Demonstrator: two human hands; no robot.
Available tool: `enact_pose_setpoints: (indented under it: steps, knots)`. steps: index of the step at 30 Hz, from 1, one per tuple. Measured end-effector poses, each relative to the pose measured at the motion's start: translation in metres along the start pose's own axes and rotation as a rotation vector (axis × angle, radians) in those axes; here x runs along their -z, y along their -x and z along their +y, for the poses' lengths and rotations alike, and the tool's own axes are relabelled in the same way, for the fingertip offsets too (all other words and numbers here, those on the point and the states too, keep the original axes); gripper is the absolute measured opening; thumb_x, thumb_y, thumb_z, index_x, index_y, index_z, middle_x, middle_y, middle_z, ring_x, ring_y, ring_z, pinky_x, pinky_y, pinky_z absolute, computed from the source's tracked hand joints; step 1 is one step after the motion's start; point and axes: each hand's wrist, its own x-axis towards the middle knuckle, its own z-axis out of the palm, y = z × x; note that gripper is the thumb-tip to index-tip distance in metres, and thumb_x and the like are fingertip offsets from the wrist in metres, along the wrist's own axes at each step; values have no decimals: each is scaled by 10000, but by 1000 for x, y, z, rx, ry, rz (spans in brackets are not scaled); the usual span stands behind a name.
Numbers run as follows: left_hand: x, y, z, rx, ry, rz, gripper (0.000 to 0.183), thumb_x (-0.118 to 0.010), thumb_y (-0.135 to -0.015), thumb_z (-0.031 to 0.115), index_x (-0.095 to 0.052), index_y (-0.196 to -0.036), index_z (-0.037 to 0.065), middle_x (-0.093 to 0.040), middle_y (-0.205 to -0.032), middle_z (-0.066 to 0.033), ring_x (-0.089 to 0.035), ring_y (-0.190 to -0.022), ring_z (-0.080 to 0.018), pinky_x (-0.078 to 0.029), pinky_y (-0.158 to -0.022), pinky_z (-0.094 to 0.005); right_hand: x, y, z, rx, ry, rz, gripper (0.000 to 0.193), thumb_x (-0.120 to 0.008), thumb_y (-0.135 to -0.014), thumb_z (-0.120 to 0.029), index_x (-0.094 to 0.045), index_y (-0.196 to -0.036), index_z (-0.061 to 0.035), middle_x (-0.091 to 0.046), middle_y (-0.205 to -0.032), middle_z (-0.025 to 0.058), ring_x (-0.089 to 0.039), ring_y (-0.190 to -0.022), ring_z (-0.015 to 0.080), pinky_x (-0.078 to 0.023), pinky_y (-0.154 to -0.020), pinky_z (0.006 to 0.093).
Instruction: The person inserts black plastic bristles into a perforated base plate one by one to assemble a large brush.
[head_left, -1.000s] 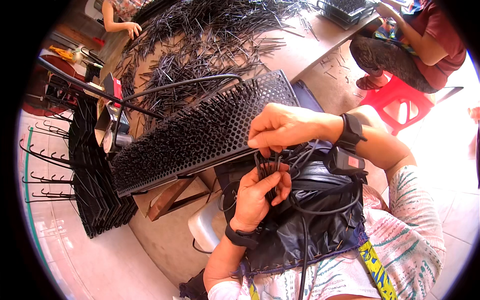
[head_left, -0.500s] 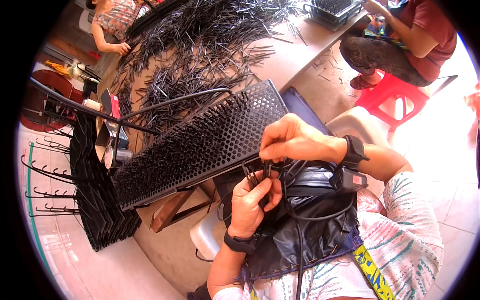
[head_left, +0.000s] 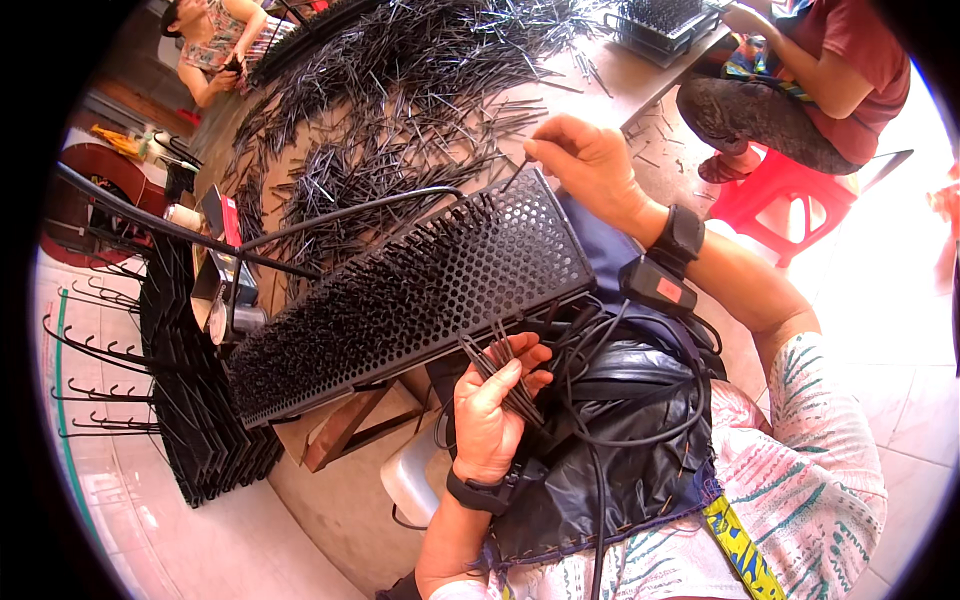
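Note:
A long black perforated tray (head_left: 548,250) slants in front of me. Its left and middle holes are packed with short black pins, while bare holes show toward the right end. My right hand (head_left: 597,172) is raised at the tray's far right corner, pinching one thin dark stick (head_left: 514,178) that points down toward the holes. Below the near edge, my left hand (head_left: 488,420) is closed around a small bundle of dark sticks (head_left: 517,396), which fan out past the thumb.
Loose black sticks (head_left: 370,140) cover much of the table (head_left: 590,110). Black racks with hooks (head_left: 200,370) are stacked at left. Cables (head_left: 600,430) lie over my lap. One person sits far left; another sits on a red stool (head_left: 790,215) at right, near a second tray (head_left: 665,25).
My right hand has moved up and away from my left hand to the tray's far corner, carrying a stick. The tray has shifted slightly. The person at far left has brought their hands together.

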Motion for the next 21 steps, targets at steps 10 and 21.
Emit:
enact_pose_setpoints:
  steps: [10,21]
  knots:
    - [-2,1,-2,89,148,-75,246,-473,-856,124,-470,-1092,53,-569,-862,-124,-572,-706,-215,-504,-557,-331,-8,-3,-5,305,239,-26,91,-593,-752,-80,-555,-790,-6,-536,-622,92,-511,-549,158,-414,-525,257]
    - [3,-2,0,156,77,-30,214,-471,-860,144,-497,-1021,5,-556,-745,-81,-485,-544,-132,-317,-381,-188,-4,-3,-14,485,260,-142,58,-570,-729,-38,-518,-733,-13,-509,-635,115,-514,-577,276,-412,-521,327]
